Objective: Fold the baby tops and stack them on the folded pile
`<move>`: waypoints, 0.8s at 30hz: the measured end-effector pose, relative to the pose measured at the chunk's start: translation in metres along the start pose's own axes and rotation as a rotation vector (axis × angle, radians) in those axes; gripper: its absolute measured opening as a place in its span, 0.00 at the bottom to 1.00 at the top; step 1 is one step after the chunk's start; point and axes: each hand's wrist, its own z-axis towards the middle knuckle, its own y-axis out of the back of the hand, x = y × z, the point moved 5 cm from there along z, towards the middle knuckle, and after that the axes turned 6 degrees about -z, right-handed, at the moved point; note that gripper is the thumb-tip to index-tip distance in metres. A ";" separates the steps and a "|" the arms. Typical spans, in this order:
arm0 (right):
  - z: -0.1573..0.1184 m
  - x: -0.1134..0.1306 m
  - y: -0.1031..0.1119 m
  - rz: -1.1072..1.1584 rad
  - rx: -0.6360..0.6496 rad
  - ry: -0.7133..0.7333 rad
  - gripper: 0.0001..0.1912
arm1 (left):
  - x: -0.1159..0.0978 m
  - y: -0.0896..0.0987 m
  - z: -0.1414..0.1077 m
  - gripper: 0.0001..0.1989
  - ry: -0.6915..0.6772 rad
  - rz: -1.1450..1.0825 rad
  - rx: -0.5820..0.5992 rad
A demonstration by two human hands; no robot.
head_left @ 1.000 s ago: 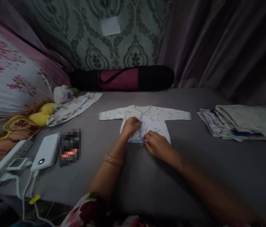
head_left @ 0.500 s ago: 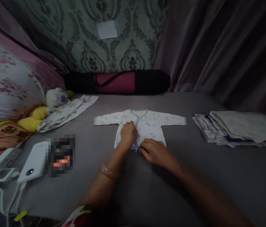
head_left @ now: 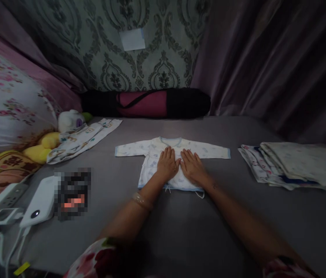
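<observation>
A small white baby shirt [head_left: 151,170] with blue trim and a faint print lies spread out in front of me, its sleeves stretched to both sides. Flat on the left half of its chest rests my left hand [head_left: 168,164], fingers extended. My right hand [head_left: 193,166] lies beside it, also flat with fingers stretched, pressing on the right half of the cloth. The two thumbs nearly meet. Thin white ties poke out below the blue hem. Part of the shirt's front is hidden under my hands.
Folded clothes [head_left: 304,162] are stacked on the grey sheet at right. To the left lie printed cloth [head_left: 84,141], plush toys [head_left: 70,120], a white power bank [head_left: 39,200] and a power strip [head_left: 3,202] with cables. A long black-and-maroon bag [head_left: 142,103] lines the wall.
Both hands have opened from a pinching grip near the front edging and now lie flat on the chest. My right hand moved up from the hem. The front overlap now lies closed across the shirt.
</observation>
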 end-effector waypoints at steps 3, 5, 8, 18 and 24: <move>0.000 0.000 0.000 -0.002 0.019 -0.009 0.29 | 0.000 0.007 0.003 0.30 -0.003 -0.008 0.022; 0.001 -0.001 0.001 0.001 0.052 -0.016 0.29 | 0.003 0.016 0.010 0.27 -0.037 -0.048 0.046; 0.006 -0.001 0.005 0.004 0.105 -0.021 0.29 | 0.020 0.031 0.023 0.21 -0.032 -0.125 0.019; 0.042 0.044 0.015 0.155 0.175 0.062 0.33 | 0.071 0.026 0.047 0.23 0.120 0.060 0.075; 0.046 0.055 0.003 0.193 0.168 0.080 0.32 | 0.072 0.034 0.055 0.22 0.090 0.085 0.087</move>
